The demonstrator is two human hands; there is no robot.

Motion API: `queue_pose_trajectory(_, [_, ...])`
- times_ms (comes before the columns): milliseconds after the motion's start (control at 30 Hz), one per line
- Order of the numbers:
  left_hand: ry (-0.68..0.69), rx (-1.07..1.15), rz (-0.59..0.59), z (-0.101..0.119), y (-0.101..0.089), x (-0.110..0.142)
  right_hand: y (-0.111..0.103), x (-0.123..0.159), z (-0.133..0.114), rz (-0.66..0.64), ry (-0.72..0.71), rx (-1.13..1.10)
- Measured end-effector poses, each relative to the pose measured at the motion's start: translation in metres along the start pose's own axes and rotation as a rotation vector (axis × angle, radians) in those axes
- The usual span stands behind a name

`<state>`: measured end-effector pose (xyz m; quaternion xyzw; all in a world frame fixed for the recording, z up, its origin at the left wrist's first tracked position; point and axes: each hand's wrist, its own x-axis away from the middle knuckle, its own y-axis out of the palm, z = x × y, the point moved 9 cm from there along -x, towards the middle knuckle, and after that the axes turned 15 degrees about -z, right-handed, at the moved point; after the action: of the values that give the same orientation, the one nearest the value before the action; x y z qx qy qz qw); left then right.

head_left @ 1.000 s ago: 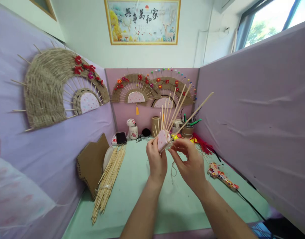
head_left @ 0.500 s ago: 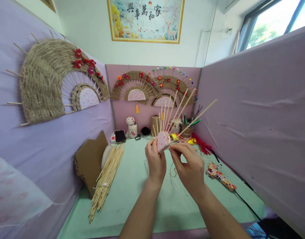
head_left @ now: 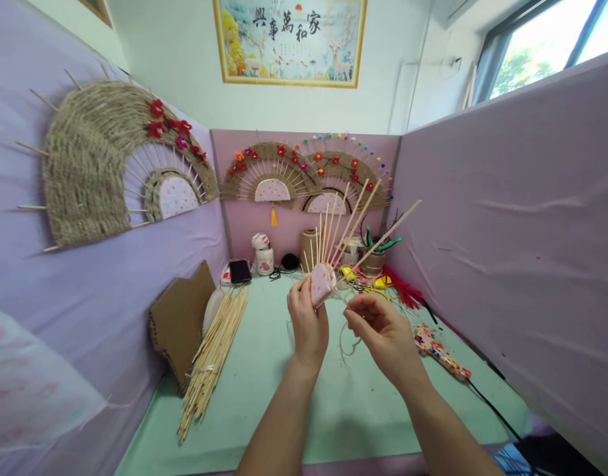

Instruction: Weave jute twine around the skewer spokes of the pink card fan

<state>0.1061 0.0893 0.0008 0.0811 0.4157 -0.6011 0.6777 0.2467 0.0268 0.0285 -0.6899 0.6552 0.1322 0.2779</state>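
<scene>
My left hand [head_left: 306,322] is closed around a small pink half-round fan base [head_left: 320,283], held up above the green table. Several thin bamboo sticks [head_left: 356,228] fan up and to the right out of that base. My right hand [head_left: 380,330] sits just below and right of the base, fingers curled and pinched on a thin jute string [head_left: 347,338] that hangs in a loop beneath the base.
A bundle of bamboo sticks [head_left: 212,357] and cardboard pieces [head_left: 178,324] lie at the left of the green table [head_left: 284,410]. A patterned glue gun [head_left: 440,354] with a black cord lies at the right. Twine spool [head_left: 311,248], tool pot and finished woven fans stand at the back.
My right hand has dropped down and away from the fan base, drawing the string with it. The base and its sticks have shifted slightly left.
</scene>
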Motion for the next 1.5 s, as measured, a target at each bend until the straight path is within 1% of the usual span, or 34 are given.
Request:
queue_pose_trajectory(67, [0.011, -0.008, 0.007, -0.001, 0.000, 0.001, -0.007, -0.003, -0.004, 0.001, 0.000, 0.036])
queue_pose_trajectory(167, [0.032, -0.016, 0.016, -0.002, 0.000, 0.002, -0.018, -0.010, -0.014, 0.026, -0.043, 0.121])
queue_pose_trajectory(267, [0.043, -0.022, 0.016, -0.003, 0.002, 0.004, -0.021, -0.017, -0.021, 0.008, -0.067, 0.181])
queue_pose_trajectory(467, [0.054, -0.024, 0.006, -0.001, 0.002, 0.006, -0.019, -0.026, -0.023, -0.020, -0.038, 0.224])
queue_pose_trajectory(633, [0.083, -0.027, -0.027, 0.002, 0.004, 0.007, -0.015, -0.029, -0.020, -0.075, 0.015, 0.236])
queue_pose_trajectory(833, [0.115, 0.004, -0.054, 0.003, 0.006, 0.007, -0.012, -0.028, -0.025, -0.120, -0.024, 0.201])
queue_pose_trajectory(933, [0.137, 0.063, -0.069, 0.009, 0.005, 0.002, -0.009, -0.033, -0.030, -0.127, -0.047, 0.185])
queue_pose_trajectory(1033, [0.134, 0.149, -0.063, 0.019, 0.002, -0.008, -0.004, -0.047, -0.038, -0.108, -0.074, 0.136])
queue_pose_trajectory(1100, [0.114, 0.200, -0.050, 0.025, -0.002, -0.015, -0.001, -0.059, -0.047, -0.082, -0.117, 0.106])
queue_pose_trajectory(1167, [0.078, 0.241, -0.052, 0.027, -0.004, -0.022, 0.003, -0.071, -0.059, -0.062, -0.198, 0.123])
queue_pose_trajectory(1300, [-0.032, 0.315, -0.141, 0.021, -0.005, -0.039, 0.015, -0.093, -0.080, -0.087, -0.400, 0.307])
queue_pose_trajectory(1400, [-0.071, 0.314, -0.204, 0.017, -0.014, -0.050, 0.016, -0.106, -0.085, -0.075, -0.500, 0.406])
queue_pose_trajectory(1500, [-0.048, 0.302, -0.263, 0.020, -0.026, -0.056, 0.015, -0.112, -0.085, -0.069, -0.533, 0.459])
